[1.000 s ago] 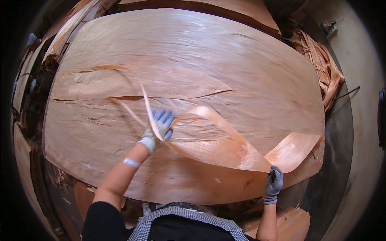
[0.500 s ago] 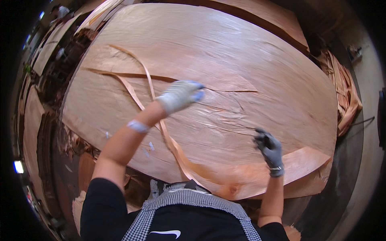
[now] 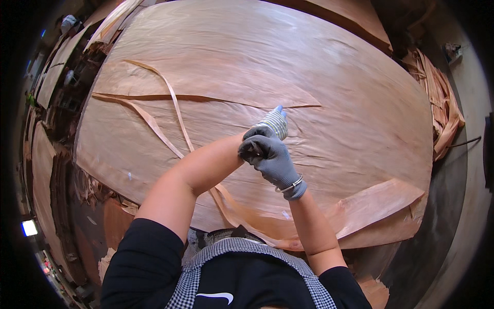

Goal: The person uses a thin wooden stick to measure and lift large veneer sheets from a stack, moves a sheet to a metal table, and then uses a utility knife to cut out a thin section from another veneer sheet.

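A large sheet of reddish-brown wood veneer (image 3: 360,129) lies before me, rippled, with a long split running across its left half. Above its middle is my left hand (image 3: 275,122), in a striped white glove with blue fingertips; the fingers that show are stretched out and hold nothing I can see. My right hand (image 3: 270,157), in a grey glove, is closed at the left wrist and partly covers it. What its curled fingers grip is hidden. Narrow veneer strips (image 3: 177,110) lie loose on the left, and a wider strip (image 3: 378,203) curves along the near edge.
Crumpled veneer (image 3: 437,110) hangs at the right beyond the sheet. Stacked veneer (image 3: 43,170) stands at the far left. Another veneer pile (image 3: 339,18) lies behind the sheet. A small white scrap (image 3: 286,215) rests near my right forearm.
My left hand has moved right, and my right hand has come up and left to meet its wrist. The white patch on my left forearm no longer shows.
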Action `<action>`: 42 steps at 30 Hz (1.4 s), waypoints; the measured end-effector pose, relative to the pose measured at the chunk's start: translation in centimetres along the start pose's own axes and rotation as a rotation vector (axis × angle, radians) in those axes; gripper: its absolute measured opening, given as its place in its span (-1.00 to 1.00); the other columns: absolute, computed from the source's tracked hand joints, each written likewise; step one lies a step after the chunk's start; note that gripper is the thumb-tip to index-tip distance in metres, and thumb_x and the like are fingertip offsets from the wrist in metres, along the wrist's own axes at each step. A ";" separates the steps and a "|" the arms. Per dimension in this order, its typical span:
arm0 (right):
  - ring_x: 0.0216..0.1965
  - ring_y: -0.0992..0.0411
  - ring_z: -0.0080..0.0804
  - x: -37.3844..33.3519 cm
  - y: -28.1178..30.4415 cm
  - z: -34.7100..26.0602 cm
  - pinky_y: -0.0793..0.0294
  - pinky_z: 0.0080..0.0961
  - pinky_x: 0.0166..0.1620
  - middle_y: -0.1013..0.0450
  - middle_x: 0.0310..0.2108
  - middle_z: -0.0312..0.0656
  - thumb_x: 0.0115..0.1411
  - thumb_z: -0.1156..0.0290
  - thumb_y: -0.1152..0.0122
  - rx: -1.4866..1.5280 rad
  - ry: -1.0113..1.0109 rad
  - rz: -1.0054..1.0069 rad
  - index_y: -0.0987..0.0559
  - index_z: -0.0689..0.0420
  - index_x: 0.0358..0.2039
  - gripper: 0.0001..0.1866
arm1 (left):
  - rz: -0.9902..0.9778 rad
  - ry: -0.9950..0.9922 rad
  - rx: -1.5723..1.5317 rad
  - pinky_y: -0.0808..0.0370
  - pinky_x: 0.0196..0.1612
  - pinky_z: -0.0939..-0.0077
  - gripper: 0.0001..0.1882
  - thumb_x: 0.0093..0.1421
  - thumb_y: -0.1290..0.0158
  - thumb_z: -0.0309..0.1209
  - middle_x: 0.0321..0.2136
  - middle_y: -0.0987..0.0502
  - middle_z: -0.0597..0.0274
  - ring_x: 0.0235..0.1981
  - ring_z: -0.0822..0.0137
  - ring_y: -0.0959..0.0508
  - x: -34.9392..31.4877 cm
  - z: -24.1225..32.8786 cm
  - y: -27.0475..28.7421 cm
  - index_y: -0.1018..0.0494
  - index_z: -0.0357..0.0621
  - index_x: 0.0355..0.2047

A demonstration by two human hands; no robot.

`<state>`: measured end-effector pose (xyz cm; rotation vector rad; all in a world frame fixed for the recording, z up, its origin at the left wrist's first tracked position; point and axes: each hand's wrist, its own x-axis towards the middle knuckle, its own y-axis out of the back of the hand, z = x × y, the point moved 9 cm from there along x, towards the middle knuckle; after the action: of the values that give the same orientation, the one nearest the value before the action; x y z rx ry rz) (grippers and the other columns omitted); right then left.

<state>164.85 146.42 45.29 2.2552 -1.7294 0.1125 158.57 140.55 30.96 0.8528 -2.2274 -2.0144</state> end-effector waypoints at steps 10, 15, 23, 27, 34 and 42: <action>-0.04 -0.37 -0.12 -6.7 1.3 -1.1 -0.45 -0.42 -0.15 -0.38 -0.03 -0.01 -0.07 0.68 -0.13 -0.171 0.170 -0.107 -0.46 0.16 -0.33 -0.75 | 0.250 0.180 -3.369 -0.27 0.10 -0.03 -0.63 0.15 0.00 -0.24 -0.09 -0.45 0.04 0.03 0.04 -0.37 1.5 -2.1 -1.4 -0.41 -0.20 -0.10; -0.21 -0.47 -0.24 -10.0 6.8 4.5 -0.50 -0.53 -0.37 -0.44 -0.18 0.06 0.12 0.53 -0.10 0.696 -0.222 0.238 -0.33 0.13 -0.14 -0.72 | 0.685 0.348 -2.869 -0.33 0.09 0.28 -0.63 0.18 0.00 -0.29 -0.10 -0.48 0.07 -0.05 0.18 -0.45 1.9 -8.6 -5.4 -0.39 -0.23 -0.05; -0.66 -0.35 -0.62 -6.1 22.0 17.3 -0.18 -0.75 -0.71 -0.46 -0.49 -0.18 0.17 0.37 -0.07 0.205 -0.711 0.629 -0.38 0.17 -0.09 -0.70 | 0.596 0.458 -1.587 -0.34 0.03 0.50 -0.67 0.24 0.10 -0.36 -0.10 -0.50 0.14 -0.08 0.29 -0.48 6.4 -11.7 -4.9 -0.40 -0.21 -0.03; -0.70 -0.34 -0.63 -0.7 24.3 22.4 -0.16 -0.74 -0.73 -0.48 -0.55 -0.26 0.14 0.32 -0.13 0.053 -0.898 0.581 -0.49 0.18 -0.35 -0.82 | 0.670 0.279 -0.709 -0.34 0.00 0.31 -0.74 0.08 0.04 -0.45 -0.16 -0.49 0.06 -0.12 0.09 -0.46 9.0 -11.0 -0.5 -0.48 -0.13 -0.19; -0.73 -0.36 -0.49 4.5 25.2 32.4 -0.29 -0.58 -0.66 -0.46 -0.65 -0.20 0.06 0.36 -0.24 -0.018 -0.893 0.619 -0.52 0.26 -0.52 -0.79 | 0.747 0.222 -0.535 -0.34 -0.05 0.23 -0.76 0.01 0.00 -0.43 -0.21 -0.48 0.11 -0.19 0.14 -0.44 12.5 -10.9 -1.0 -0.47 -0.09 -0.27; -0.31 -0.47 0.01 2.7 25.9 29.0 -0.44 -0.23 -0.26 -0.47 -0.41 0.18 -0.22 0.07 -0.34 -0.799 -0.937 0.368 -0.57 0.28 -0.50 -0.53 | 0.539 0.226 -0.279 0.10 0.27 0.09 -0.59 0.12 0.15 -0.34 0.10 -0.32 0.22 0.14 0.24 -0.27 15.0 -10.1 -2.4 -0.37 -0.09 0.00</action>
<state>137.49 129.74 23.07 1.4044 -2.0071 -1.4720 150.41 125.21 25.33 0.3729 -1.7521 -1.7987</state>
